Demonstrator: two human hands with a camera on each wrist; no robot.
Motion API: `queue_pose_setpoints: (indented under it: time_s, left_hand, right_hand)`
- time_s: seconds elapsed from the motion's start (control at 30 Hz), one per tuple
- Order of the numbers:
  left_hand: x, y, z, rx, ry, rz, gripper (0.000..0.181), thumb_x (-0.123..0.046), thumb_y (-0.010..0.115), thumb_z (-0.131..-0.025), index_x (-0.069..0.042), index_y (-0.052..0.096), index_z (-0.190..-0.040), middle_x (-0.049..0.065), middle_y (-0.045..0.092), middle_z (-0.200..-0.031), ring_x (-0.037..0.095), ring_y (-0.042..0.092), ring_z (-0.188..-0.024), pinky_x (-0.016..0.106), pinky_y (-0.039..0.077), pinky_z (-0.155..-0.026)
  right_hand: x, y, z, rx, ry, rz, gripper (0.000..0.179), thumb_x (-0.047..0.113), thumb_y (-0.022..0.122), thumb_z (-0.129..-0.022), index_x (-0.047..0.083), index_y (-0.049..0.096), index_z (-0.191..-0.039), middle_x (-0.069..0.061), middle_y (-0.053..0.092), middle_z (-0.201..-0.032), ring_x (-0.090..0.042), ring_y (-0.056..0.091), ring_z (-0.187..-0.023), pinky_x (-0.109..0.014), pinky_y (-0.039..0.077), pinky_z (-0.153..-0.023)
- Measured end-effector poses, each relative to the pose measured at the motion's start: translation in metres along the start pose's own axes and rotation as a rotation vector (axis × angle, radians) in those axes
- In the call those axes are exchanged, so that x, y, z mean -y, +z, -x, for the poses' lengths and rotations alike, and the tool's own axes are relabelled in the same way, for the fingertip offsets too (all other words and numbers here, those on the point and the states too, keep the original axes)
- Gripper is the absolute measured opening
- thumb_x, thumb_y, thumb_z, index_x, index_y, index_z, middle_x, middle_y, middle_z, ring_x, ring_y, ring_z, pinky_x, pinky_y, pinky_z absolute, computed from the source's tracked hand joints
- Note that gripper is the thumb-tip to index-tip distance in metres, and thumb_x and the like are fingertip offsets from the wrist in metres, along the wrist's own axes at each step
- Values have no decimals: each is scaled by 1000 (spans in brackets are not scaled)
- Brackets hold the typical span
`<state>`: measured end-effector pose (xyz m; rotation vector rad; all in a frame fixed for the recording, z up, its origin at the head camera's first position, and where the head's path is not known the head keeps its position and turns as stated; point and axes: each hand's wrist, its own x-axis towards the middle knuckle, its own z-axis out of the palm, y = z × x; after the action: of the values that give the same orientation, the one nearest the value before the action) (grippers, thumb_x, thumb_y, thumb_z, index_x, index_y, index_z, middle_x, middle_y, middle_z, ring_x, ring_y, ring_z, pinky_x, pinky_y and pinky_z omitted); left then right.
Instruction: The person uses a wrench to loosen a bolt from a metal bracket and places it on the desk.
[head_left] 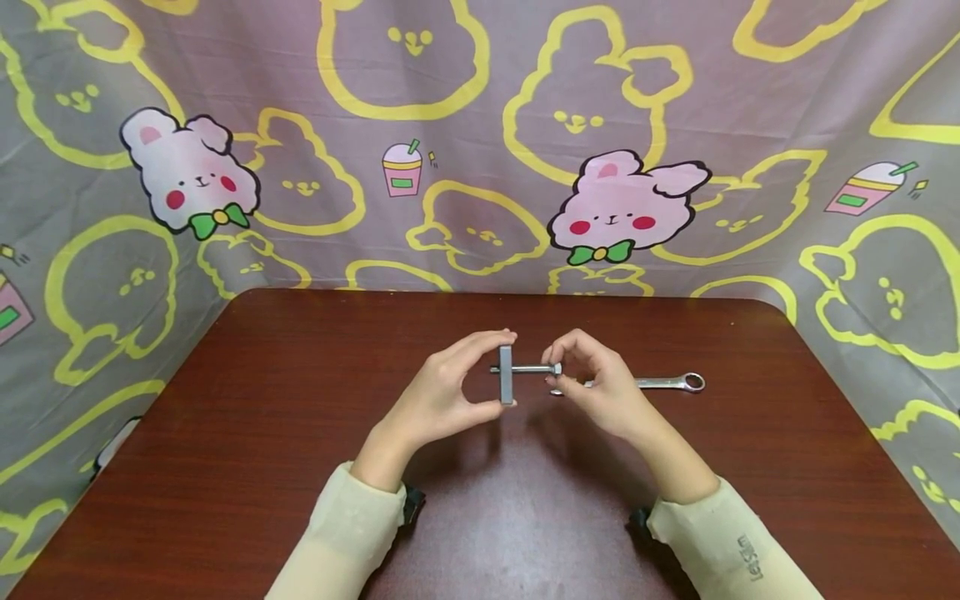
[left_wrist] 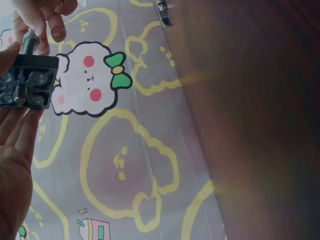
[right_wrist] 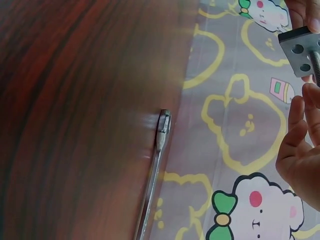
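My left hand (head_left: 438,383) grips a small grey square plate (head_left: 506,377) by its edges, thumb below and fingers above in the head view. A long metal bolt (head_left: 531,368) runs through the plate. In the left wrist view its threaded tip (left_wrist: 20,94) sticks out of the plate's ribbed face, between several round recesses. The fingertips of my right hand (head_left: 603,383) pinch the hex head end of the bolt, clear of the plate. Round holes show in the plate's flat face (right_wrist: 298,59) in the right wrist view.
A combination wrench (head_left: 663,384) lies on the dark red-brown table (head_left: 300,400), partly hidden behind my right hand; its ring end points right. Patterned cloth (head_left: 480,150) with cartoon rabbits hangs behind and beside the table.
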<state>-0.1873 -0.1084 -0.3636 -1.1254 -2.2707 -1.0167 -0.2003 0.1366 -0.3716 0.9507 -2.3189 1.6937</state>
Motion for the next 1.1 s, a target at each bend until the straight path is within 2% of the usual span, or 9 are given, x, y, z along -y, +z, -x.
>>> queue_pose_setpoints:
  time_s: [0.17,0.27,0.37,0.43,0.57,0.73,0.93,1.1]
  left_hand:
    - [1,-1,0,-8,2,-1,71,-11,84,-71,-8,54,-135,8,61,-137,20,60,-125,34,52,-102]
    - [1,-2,1,-14,4,-2,71,-11,85,-71,-8,54,-135,8,61,-137,20,60,-125,35,52,-103]
    - [1,-2,1,-14,3,-2,71,-11,85,-71,-8,54,-135,9,61,-137,20,60,-125,34,52,-103]
    - [1,-2,1,-14,3,-2,71,-11,85,-71,-8,54,-135,8,61,-137,20,60,-125,35,52,-103]
    - [2,-2,2,-15,3,-4,71,-11,85,-71,-8,54,-135,8,61,-137,20,60,-126,35,52,-103]
    - [1,-3,2,-13,3,-8,71,-10,84,-71,-8,54,-135,8,60,-138,20,60,-126,35,52,-103]
    - [2,-3,2,-19,7,-14,70,-9,84,-71,-8,55,-134,8,61,-137,19,60,-126,34,51,-104]
    - [2,-5,2,-15,0,-12,70,-9,84,-71,-8,54,-135,8,60,-138,19,60,-126,34,51,-103]
  right_hand:
    - [0,-2,2,-13,29,27,25,-4,73,-83,6,59,-101,-1,65,-94,-7,63,-79,-22,50,-59]
    - [1,-4,3,-20,60,21,24,-1,73,-85,7,62,-105,-4,66,-94,-6,67,-80,-23,54,-62]
    - [1,-6,3,-25,94,25,16,3,68,-91,6,65,-106,-9,67,-97,-6,66,-82,-24,56,-66]
    - [1,-7,2,-31,118,38,11,6,65,-94,5,67,-104,-10,68,-94,-5,65,-79,-24,55,-66]
    - [0,-8,2,-30,145,87,11,11,62,-96,4,70,-94,-2,67,-82,-4,60,-74,-22,50,-63]
    - [0,-7,1,-14,121,91,13,9,63,-95,3,71,-87,3,68,-79,-4,60,-76,-23,50,-65]
    - [3,-7,2,-16,151,82,5,8,68,-92,4,70,-94,-4,69,-88,-2,62,-80,-22,52,-67]
    - [4,-5,4,-7,130,23,17,2,72,-87,4,64,-103,-3,66,-90,-7,63,-78,-25,54,-64]
